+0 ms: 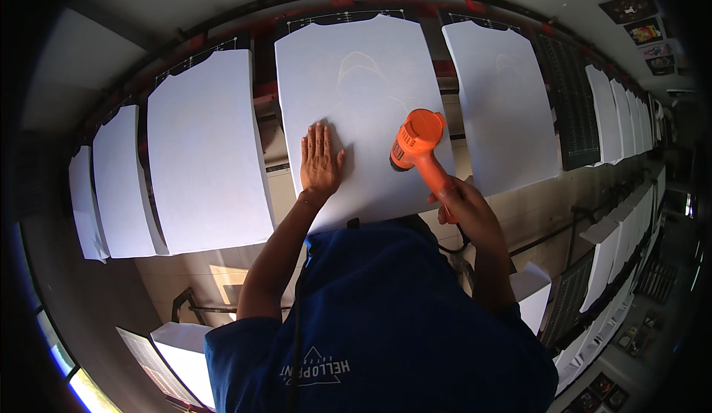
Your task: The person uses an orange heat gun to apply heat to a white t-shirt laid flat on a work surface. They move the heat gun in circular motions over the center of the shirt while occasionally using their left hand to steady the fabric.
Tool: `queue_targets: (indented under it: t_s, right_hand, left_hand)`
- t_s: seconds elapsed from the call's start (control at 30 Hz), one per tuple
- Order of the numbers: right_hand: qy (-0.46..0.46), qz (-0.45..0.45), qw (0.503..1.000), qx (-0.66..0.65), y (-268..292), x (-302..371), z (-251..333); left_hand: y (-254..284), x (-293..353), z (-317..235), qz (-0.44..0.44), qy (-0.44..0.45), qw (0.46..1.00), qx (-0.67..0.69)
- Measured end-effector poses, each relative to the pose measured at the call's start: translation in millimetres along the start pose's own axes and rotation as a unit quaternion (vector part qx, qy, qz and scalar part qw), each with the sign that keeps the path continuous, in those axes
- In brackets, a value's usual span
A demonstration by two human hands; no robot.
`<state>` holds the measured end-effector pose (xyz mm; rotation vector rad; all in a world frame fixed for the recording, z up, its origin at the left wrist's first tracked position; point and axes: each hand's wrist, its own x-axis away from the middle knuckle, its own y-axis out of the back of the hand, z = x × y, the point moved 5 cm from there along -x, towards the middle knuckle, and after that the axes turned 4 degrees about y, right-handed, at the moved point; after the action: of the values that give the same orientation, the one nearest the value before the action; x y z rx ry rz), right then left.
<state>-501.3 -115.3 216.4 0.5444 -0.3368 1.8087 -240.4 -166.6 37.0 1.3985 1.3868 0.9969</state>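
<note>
Two hands apart | left hand (320, 169) lies flat on centre white fabric panel (371, 142) | right hand (465, 201) wraps orange heat gun (424, 132) grip, over panel's right side | we'd sweep nozzle (400, 162) evenly, off fabric, away from left hand

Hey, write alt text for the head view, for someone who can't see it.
A person's right hand holds an orange heat gun over a white fabric panel bearing a faint outline, while the left hand lies flat on the same panel. More white panels line up on both sides.
</note>
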Motion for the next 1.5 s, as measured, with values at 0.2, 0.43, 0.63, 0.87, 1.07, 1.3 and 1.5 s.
queue_targets:
  t_s: [0.2, 0.43, 0.63, 0.87, 1.07, 1.3, 1.5]
  right_hand:
    - [0.043, -0.035, 0.998, -0.018, 9.5, -25.0, 1.7]
    - [0.015, 0.032, 0.999, -0.011, 27.3, -13.0, -1.8]
    - [-0.013, 0.068, 0.998, 0.012, 54.7, 11.9, -6.1]
    - [-0.005, 0.095, 0.995, 0.0, 68.5, 6.7, -6.6]
    - [0.026, 0.082, 0.996, 0.031, 61.3, -27.2, -1.1]
    - [0.064, 0.044, 0.997, 0.011, 52.8, -55.6, 18.1]
    - [0.041, 0.023, 0.999, 0.014, 49.4, -35.9, 12.1]
  left_hand:
    - [-6.2, 3.9, -12.2, -0.007, 0.016, 1.0, 0.008]
    - [-4.3, 51.2, -33.6, 0.014, 0.049, 0.999, 0.009]
    - [-6.5, 79.8, -52.0, 0.023, 0.088, 0.996, 0.016]
    - [-13.8, 97.5, -67.6, 0.018, 0.118, 0.993, 0.014]
    - [-14.3, 100.4, -65.4, 0.018, 0.138, 0.99, 0.015]
    - [-5.2, 78.3, -40.5, 0.005, 0.142, 0.99, -0.015]
    - [-1.0, 27.8, -18.7, -0.008, 0.106, 0.994, -0.031]
